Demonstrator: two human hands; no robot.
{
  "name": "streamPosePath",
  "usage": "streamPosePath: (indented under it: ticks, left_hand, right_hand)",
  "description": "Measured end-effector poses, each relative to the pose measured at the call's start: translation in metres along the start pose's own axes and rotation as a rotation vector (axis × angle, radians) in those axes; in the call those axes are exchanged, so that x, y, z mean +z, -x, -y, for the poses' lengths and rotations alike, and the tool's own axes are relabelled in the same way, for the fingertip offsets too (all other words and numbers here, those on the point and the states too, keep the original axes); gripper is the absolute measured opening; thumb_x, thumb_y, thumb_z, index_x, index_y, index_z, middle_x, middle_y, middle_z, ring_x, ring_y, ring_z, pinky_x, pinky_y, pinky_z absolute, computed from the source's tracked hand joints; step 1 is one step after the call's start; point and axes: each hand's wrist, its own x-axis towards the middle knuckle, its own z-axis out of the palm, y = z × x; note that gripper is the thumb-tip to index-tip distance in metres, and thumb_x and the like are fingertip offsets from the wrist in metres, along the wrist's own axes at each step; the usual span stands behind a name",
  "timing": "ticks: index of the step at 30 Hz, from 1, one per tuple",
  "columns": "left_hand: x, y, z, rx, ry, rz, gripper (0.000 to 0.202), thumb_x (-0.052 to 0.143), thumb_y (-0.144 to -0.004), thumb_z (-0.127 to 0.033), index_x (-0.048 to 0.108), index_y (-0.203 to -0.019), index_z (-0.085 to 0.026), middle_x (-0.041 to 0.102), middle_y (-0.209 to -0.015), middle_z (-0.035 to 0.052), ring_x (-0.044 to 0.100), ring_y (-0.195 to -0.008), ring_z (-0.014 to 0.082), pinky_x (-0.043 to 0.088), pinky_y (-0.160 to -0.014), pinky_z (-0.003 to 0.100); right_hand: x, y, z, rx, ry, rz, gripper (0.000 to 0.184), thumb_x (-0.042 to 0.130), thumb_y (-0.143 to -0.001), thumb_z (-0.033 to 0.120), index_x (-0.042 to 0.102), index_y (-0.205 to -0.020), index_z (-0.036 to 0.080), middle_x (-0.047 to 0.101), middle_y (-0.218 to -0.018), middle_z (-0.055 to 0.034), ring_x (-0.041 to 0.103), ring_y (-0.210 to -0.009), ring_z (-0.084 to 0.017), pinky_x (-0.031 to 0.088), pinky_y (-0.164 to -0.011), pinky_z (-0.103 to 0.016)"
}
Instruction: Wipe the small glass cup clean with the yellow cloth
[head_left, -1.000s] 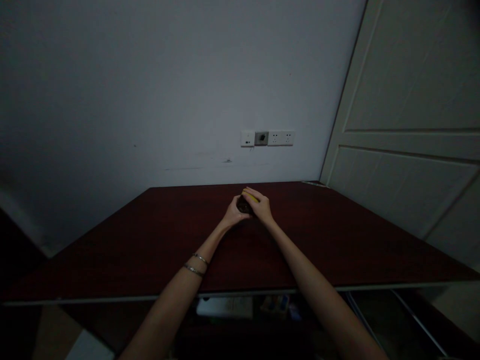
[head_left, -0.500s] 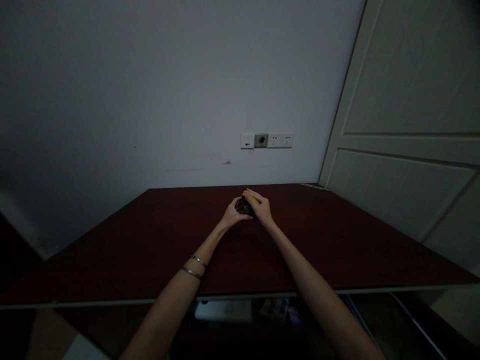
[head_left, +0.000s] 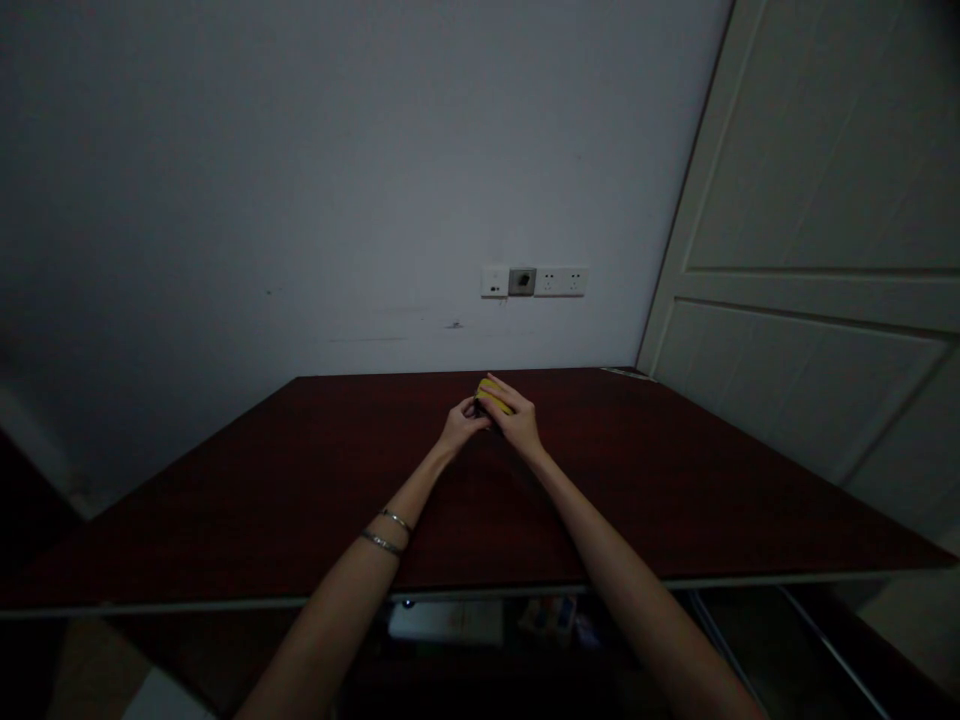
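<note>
Over the middle of the dark red tabletop (head_left: pixel 330 480), both hands meet around a small dark object. My right hand (head_left: pixel 517 425) is closed on a yellow sponge-like pad (head_left: pixel 496 396), fingers on top and thumb along the near side. My left hand (head_left: pixel 459 425) is curled round the dark object (head_left: pixel 472 409), which has a mottled look; most of it is hidden behind the pad and my fingers, so its kind is unclear. The pad lies against the dark object. Two metal bangles (head_left: pixel 384 543) circle my left forearm.
A pale wall (head_left: pixel 375 200) rises behind the table, with a row of sockets and switches (head_left: pixel 534 282). At the right stands a panelled white door (head_left: pixel 810 380). Below the front edge, a white flat item (head_left: pixel 446 621) and small packages (head_left: pixel 551 615) lie in shadow.
My right hand has shifted slightly left and turned, bringing the yellow pad over the dark object and showing more yellow. The dark object is now more covered; my left hand has moved slightly left.
</note>
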Motion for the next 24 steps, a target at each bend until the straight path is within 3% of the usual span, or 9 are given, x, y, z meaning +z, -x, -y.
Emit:
streamPosePath:
  ticks: [3,9,12,18,20,24]
  left_hand:
    - [0.0,0.0,-0.002,0.011,-0.005,0.046,0.062,0.076,-0.046,-0.014,0.055,-0.104,-0.011,0.063,-0.102,0.0098,0.058,-0.095,0.0214,0.044,-0.085,0.033]
    - [0.003,0.002,-0.004,0.02,-0.04,0.138,0.084,0.079,-0.035,-0.004,0.05,-0.114,-0.01,0.051,-0.122,0.016,0.049,-0.111,0.026,0.036,-0.098,0.039]
    - [0.003,0.001,-0.004,0.026,-0.041,0.117,0.087,0.079,-0.034,-0.004,0.049,-0.116,-0.01,0.05,-0.123,0.0167,0.048,-0.113,0.0275,0.035,-0.099,0.041]
    - [-0.002,-0.004,-0.001,0.05,-0.003,0.08,0.078,0.078,-0.04,-0.008,0.051,-0.113,-0.007,0.053,-0.119,0.0176,0.05,-0.111,0.0286,0.034,-0.1,0.043]
    - [-0.004,-0.004,-0.002,0.047,0.005,0.099,0.079,0.078,-0.04,-0.007,0.051,-0.113,-0.009,0.052,-0.122,0.0158,0.047,-0.114,0.0283,0.033,-0.101,0.043]
    - [-0.004,0.0,-0.006,0.028,0.013,0.199,0.085,0.078,-0.037,-0.002,0.05,-0.117,-0.014,0.048,-0.127,0.0127,0.042,-0.119,0.0273,0.03,-0.103,0.043]
  right_hand:
    - [-0.002,-0.004,-0.007,0.095,-0.047,-0.065,0.032,0.06,-0.071,0.041,0.068,-0.095,0.021,0.06,-0.115,-0.0047,0.055,-0.108,-0.02,0.039,-0.097,-0.032]
    - [-0.014,-0.012,-0.032,0.481,-0.165,-0.181,0.047,0.06,-0.066,0.053,0.07,-0.088,0.012,0.07,-0.089,-0.0078,0.064,-0.087,-0.025,0.049,-0.078,-0.035]
    - [-0.012,-0.01,-0.029,0.441,-0.189,-0.202,0.044,0.062,-0.066,0.049,0.069,-0.09,0.013,0.069,-0.094,-0.0079,0.063,-0.092,-0.025,0.048,-0.081,-0.035]
    - [-0.002,-0.005,-0.01,0.149,-0.134,-0.114,0.033,0.064,-0.067,0.04,0.069,-0.093,0.019,0.061,-0.113,-0.0059,0.054,-0.11,-0.021,0.038,-0.098,-0.033]
    - [-0.002,-0.006,-0.012,0.182,-0.139,-0.144,0.034,0.063,-0.067,0.041,0.069,-0.093,0.019,0.062,-0.111,-0.0058,0.055,-0.107,-0.021,0.039,-0.096,-0.033]
    - [-0.007,-0.009,-0.027,0.425,-0.208,-0.229,0.043,0.062,-0.065,0.049,0.07,-0.086,0.013,0.07,-0.09,-0.0073,0.064,-0.085,-0.021,0.048,-0.078,-0.031]
